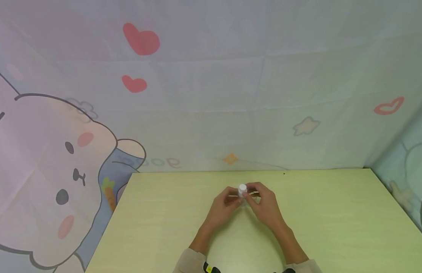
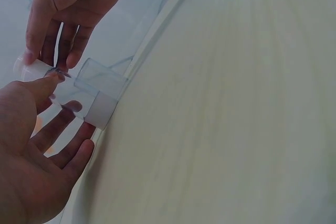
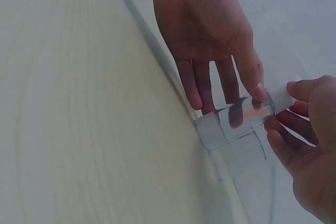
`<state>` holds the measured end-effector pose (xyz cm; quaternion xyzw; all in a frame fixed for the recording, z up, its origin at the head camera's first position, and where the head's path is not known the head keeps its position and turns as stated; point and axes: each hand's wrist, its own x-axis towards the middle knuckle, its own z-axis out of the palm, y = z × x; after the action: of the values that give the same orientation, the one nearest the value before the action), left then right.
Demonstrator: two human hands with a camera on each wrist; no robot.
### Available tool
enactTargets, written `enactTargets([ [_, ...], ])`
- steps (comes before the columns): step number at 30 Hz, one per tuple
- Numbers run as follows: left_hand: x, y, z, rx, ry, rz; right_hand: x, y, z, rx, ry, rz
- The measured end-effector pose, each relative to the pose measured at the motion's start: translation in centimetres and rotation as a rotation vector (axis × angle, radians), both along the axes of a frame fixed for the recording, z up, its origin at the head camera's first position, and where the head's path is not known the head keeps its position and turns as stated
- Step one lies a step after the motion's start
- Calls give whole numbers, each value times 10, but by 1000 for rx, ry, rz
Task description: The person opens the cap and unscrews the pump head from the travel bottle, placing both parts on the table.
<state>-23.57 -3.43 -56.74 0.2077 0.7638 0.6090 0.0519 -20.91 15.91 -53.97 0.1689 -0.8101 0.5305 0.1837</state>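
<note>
A small clear bottle with a white cap [image 1: 242, 187] stands upright near the table's far middle. My left hand [image 1: 222, 208] grips the bottle body [image 3: 247, 118] from the left, thumb on the near side and fingers behind it. From the right, my right hand [image 1: 267, 208] pinches the cap between thumb and fingers. A white band [image 2: 101, 110] surrounds the bottle's lower end, close to the tabletop. Beside that lower part shows a clear see-through piece [image 2: 97, 74]; I cannot tell whether it is joined to the bottle.
The pale wooden table [image 1: 163, 220] stretches out on both sides of the hands. A printed cloth backdrop [image 1: 204, 94] with hearts and a cartoon animal hangs behind its far edge. A tiny dark speck [image 1: 284, 173] lies near that edge.
</note>
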Motion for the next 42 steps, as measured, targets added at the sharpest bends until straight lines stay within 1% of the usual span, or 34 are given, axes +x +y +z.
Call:
enactTargets([
  [5, -1, 0, -1, -1, -1, 1, 0, 0, 0, -4, -4, 1],
  [17, 1, -1, 1, 18, 9, -8, 0, -1, 0, 10, -4, 3],
  [23, 1, -1, 0, -8, 15, -6, 0, 0, 0, 27, -6, 0],
  [33, -2, -1, -1, 2, 15, -2, -1, 0, 0, -17, 14, 8],
  [42, -2, -1, -2, -3, 17, -1, -2, 0, -1, 2, 3, -1],
])
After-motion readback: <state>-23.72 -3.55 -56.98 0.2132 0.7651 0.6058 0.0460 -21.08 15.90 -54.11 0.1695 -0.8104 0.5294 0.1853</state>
